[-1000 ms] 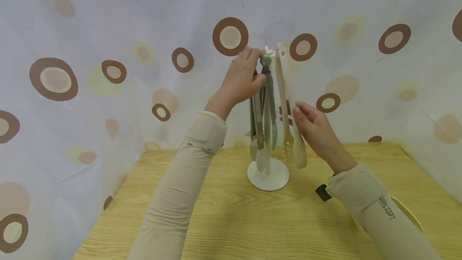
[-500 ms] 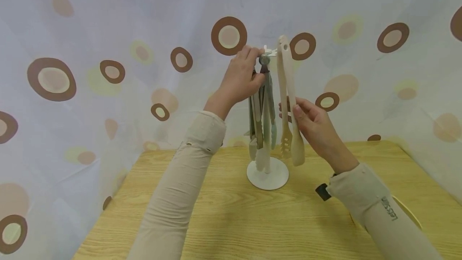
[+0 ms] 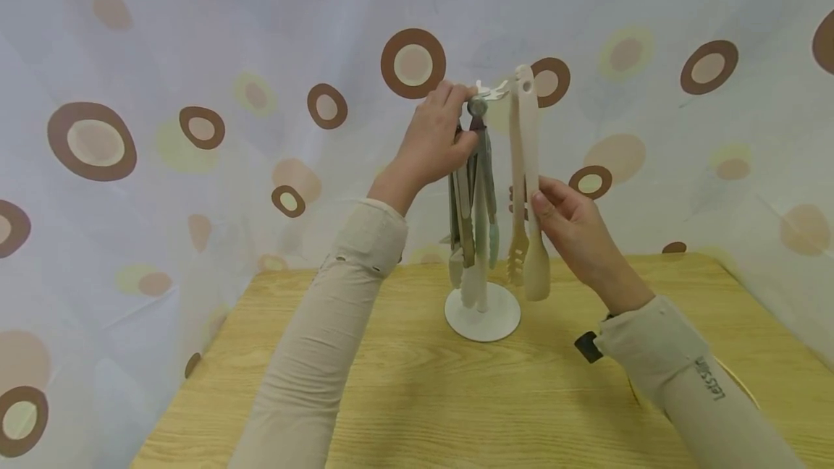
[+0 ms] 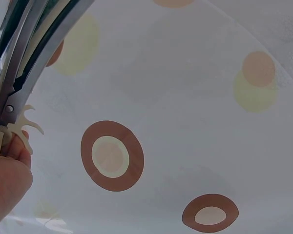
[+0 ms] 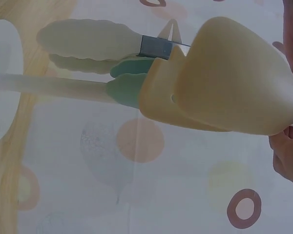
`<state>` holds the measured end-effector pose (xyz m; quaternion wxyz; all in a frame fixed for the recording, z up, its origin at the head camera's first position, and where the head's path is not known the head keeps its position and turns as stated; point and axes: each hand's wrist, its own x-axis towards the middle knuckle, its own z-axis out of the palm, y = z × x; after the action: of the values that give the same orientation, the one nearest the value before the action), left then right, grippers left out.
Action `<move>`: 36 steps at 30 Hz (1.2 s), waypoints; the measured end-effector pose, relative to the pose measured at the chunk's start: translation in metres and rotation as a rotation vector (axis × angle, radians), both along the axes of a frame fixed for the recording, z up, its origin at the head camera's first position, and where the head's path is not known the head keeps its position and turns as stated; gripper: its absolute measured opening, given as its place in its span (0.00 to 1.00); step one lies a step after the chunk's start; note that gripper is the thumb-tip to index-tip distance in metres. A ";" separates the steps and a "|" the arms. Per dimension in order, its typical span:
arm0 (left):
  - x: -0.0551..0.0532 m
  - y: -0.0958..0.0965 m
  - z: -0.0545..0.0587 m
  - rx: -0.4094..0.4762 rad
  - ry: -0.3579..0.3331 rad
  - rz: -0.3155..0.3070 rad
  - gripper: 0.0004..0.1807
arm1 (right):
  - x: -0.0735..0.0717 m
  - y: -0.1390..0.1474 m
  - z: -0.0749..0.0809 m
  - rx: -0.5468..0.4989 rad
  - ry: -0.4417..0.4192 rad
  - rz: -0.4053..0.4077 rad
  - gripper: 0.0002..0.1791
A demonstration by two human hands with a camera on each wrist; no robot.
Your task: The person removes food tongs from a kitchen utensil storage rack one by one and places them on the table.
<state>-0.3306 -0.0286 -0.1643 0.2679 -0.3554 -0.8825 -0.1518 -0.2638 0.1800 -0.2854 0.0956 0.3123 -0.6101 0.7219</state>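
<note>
My left hand [image 3: 436, 132] grips the top of a white utensil stand [image 3: 498, 324], fingers over its rack and thumb beside the hanging tongs. Several metal tongs [image 3: 465, 197] with green and pale tips hang there; in the left wrist view their hinge ends [image 4: 9, 108] lie close to the hand. To the right, my right hand [image 3: 573, 226] pinches cream salad tongs [image 3: 531, 158], one arm ending in a spoon, the other in a slotted head. They hang upright, hinge end up, just right of the white hooks [image 3: 495, 93]. The spoon head [image 5: 234, 80] fills much of the right wrist view.
The stand's round base rests on a wood-grain table [image 3: 417, 396]. Behind it hangs a pale curtain [image 3: 274, 35] with brown rings and dots. A yellow-rimmed object [image 3: 739, 381] lies at the right, mostly hidden by my right sleeve.
The cream salad tongs have risen a little and shifted right, away from the stand's hooks, with my right hand following. My left hand stays on the stand's top.
</note>
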 end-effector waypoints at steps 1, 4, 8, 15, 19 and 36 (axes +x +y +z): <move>0.000 0.000 0.000 -0.002 -0.001 0.001 0.26 | 0.000 0.000 0.000 0.002 0.002 -0.005 0.22; 0.000 0.000 0.001 -0.006 -0.002 0.004 0.26 | 0.000 0.003 0.000 0.014 0.016 -0.021 0.22; 0.000 -0.001 0.002 -0.004 -0.007 0.003 0.26 | 0.001 0.005 0.003 0.009 0.032 -0.050 0.19; -0.002 -0.001 0.002 -0.009 -0.005 0.009 0.26 | 0.007 0.008 0.008 0.030 -0.034 -0.184 0.21; -0.002 -0.001 0.002 -0.007 -0.010 0.006 0.26 | 0.008 0.011 0.008 0.080 -0.080 -0.246 0.28; 0.000 0.000 0.001 0.005 -0.010 0.001 0.26 | 0.005 0.024 0.002 0.487 -0.146 -0.518 0.36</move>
<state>-0.3301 -0.0288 -0.1636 0.2645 -0.3537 -0.8836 -0.1555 -0.2585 0.2035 -0.2836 0.1545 0.1085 -0.8284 0.5274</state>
